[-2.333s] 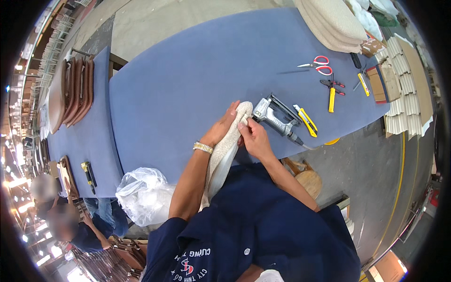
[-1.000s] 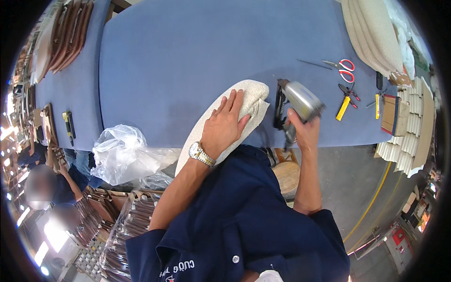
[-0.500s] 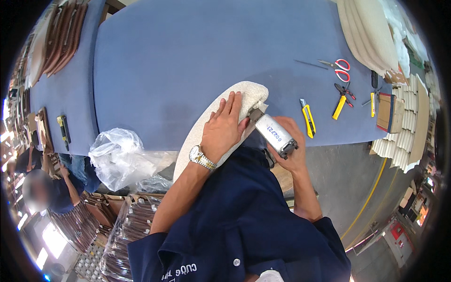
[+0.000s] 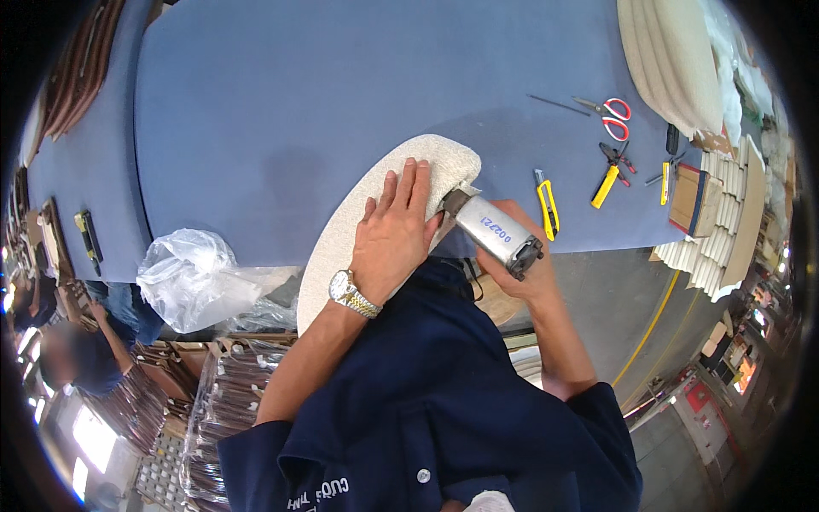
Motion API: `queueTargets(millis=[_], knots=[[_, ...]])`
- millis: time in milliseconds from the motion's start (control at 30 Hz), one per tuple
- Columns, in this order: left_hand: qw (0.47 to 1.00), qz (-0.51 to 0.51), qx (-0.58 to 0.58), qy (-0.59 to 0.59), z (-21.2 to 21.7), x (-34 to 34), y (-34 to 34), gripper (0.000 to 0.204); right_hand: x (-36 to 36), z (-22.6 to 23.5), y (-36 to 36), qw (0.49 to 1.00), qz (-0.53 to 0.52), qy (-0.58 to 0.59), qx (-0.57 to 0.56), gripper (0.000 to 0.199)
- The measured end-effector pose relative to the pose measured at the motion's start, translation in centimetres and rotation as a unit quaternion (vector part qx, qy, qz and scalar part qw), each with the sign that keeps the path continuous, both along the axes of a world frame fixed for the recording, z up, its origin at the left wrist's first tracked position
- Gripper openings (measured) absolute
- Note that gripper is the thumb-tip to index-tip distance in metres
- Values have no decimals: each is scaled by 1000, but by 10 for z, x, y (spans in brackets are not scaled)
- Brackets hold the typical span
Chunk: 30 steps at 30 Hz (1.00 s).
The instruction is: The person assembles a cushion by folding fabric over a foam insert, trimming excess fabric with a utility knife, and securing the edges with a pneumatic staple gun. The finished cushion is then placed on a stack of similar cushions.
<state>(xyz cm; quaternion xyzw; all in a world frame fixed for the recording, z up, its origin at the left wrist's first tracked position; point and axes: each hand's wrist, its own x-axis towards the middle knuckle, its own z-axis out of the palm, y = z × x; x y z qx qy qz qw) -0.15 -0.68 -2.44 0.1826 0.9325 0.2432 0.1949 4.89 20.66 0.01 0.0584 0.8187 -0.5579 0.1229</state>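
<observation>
A curved, beige fabric-covered pad (image 4: 337, 243) lies at the near edge of the blue table, its rounded end pointing away from me. My left hand (image 4: 392, 235) rests flat on its top, fingers stretched out and thumb by the right edge. In my right hand (image 4: 537, 277) is a silver staple gun (image 4: 490, 229), gripped from the right side. The gun's nose meets the pad's right edge, where the fabric looks loose; the exact contact point is hidden. Its handle is mostly covered by the gun body and my fingers.
Right of the pad, a yellow utility knife (image 4: 547, 205), red-handled scissors (image 4: 615, 119) and yellow-handled pliers (image 4: 606, 179) lie on the blue table (image 4: 281, 111). Beige pads (image 4: 665, 68) are stacked at far right. Clear plastic (image 4: 188, 277) bunches at left; a person (image 4: 98, 354) is beyond it.
The table and its tools have shifted slightly left and up in the view. My left hand stays on the pad, and the staple gun stays at its right edge.
</observation>
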Motion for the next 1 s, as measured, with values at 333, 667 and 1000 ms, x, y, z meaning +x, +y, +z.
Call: queueTargets(millis=[333, 667, 1000], knots=[[1000, -8, -5, 17, 3, -4, -3, 78, 11, -17, -3, 997, -28, 63, -19, 55], [1000, 0, -8, 8, 4, 5, 1, 81, 14, 4, -8, 999, 15, 46, 17, 49], [1000, 14, -1, 28, -1, 5, 1, 80, 25, -18, -14, 998, -32, 48, 4, 52]])
